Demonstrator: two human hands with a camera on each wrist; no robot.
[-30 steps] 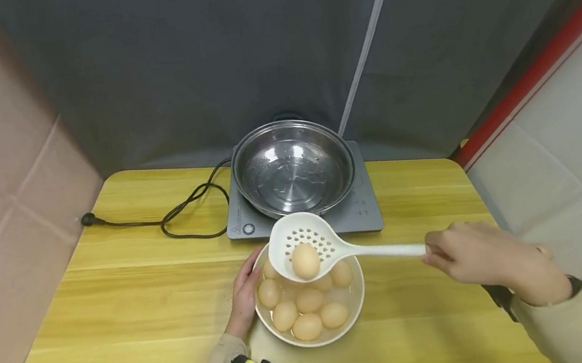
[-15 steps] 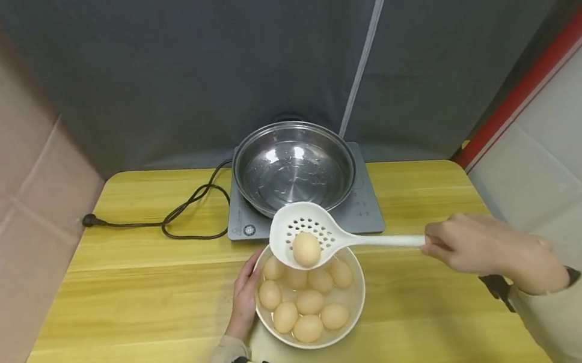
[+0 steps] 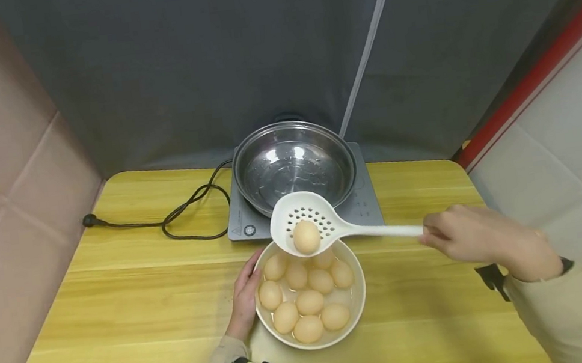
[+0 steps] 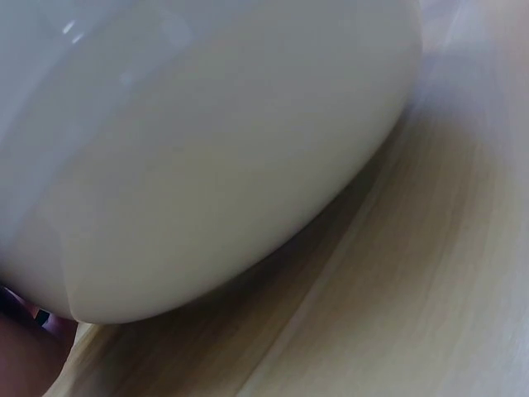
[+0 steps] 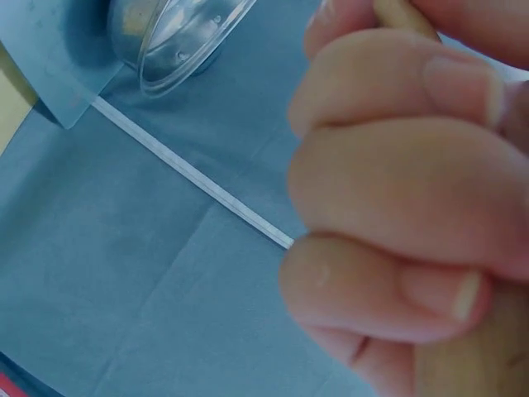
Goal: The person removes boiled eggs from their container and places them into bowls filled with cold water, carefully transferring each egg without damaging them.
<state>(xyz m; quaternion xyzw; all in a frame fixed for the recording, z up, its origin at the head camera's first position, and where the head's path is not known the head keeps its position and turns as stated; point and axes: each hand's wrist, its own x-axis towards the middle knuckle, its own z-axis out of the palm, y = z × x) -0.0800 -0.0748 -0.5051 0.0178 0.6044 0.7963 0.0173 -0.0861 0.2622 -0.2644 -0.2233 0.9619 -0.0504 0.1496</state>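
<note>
My right hand grips the end of a white slotted spoon's handle. The spoon's perforated head carries one brown egg above the gap between bowl and pan. In the right wrist view, curled fingers fill the right side. My left hand rests along the left side of a white bowl, its fingers fairly straight against the outer wall. Several brown eggs lie in water in the bowl. The left wrist view shows mostly the bowl's outer wall; only a bit of the hand appears there.
Behind the bowl, a steel pan with clear liquid stands on a grey induction cooktop. Its black cord trails left over the wooden table. A dark curtain-like sheet closes off the back.
The right hand has lifted the slotted spoon and its egg away from the bowl, toward the pan, uncovering more eggs. The left hand has stayed at the bowl.
</note>
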